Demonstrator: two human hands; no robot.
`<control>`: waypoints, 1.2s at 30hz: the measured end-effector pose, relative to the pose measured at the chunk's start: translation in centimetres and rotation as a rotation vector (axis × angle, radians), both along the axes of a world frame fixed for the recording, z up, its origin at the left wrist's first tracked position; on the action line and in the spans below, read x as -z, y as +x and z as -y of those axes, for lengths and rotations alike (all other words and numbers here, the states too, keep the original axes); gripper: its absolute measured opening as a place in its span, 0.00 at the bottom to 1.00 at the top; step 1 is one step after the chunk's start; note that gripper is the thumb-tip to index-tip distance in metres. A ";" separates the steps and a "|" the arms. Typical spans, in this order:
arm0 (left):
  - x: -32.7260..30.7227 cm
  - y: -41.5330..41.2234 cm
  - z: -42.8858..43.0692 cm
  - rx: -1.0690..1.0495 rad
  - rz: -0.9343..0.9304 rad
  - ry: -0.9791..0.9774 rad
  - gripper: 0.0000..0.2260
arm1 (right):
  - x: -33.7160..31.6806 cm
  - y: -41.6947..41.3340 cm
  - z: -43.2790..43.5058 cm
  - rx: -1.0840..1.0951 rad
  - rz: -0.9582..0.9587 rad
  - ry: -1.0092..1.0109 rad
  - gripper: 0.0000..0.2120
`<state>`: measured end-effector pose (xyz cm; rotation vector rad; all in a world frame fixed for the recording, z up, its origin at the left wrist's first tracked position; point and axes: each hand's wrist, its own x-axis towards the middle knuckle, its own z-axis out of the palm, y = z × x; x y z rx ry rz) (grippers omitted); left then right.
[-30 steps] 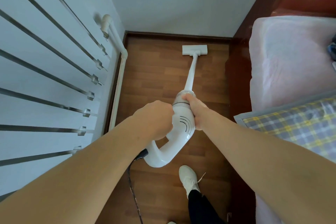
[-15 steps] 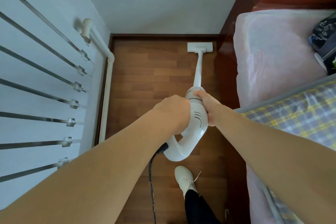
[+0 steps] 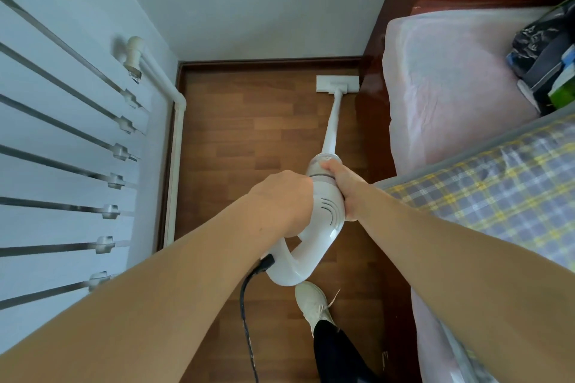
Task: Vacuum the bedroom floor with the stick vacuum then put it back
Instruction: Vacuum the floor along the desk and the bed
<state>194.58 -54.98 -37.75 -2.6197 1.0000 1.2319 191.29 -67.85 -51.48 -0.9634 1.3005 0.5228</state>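
Gripping the stick vacuum: left hand and right hand, fingers curled.

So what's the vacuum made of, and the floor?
The vacuum looks like glossy white plastic: smooth, with soft highlights and moulded vent slits. The floor looks like wood or wood-look laminate, brown planks with grain and a slight sheen.

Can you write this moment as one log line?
step: vacuuming | left hand: grips vacuum | right hand: grips vacuum | nozzle: on floor beside bed
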 end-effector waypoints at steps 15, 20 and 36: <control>-1.4 -11.3 -8.5 -0.014 0.009 0.057 0.05 | -1.4 -11.5 -8.8 -0.024 -0.002 0.042 0.31; -2.1 -16.2 -12.2 -0.018 -0.031 0.084 0.08 | -1.7 -16.8 -12.6 0.014 -0.003 0.066 0.31; -6.6 -31.6 -21.4 0.013 -0.086 0.152 0.14 | -5.9 -33.3 -22.7 -0.031 -0.056 0.100 0.29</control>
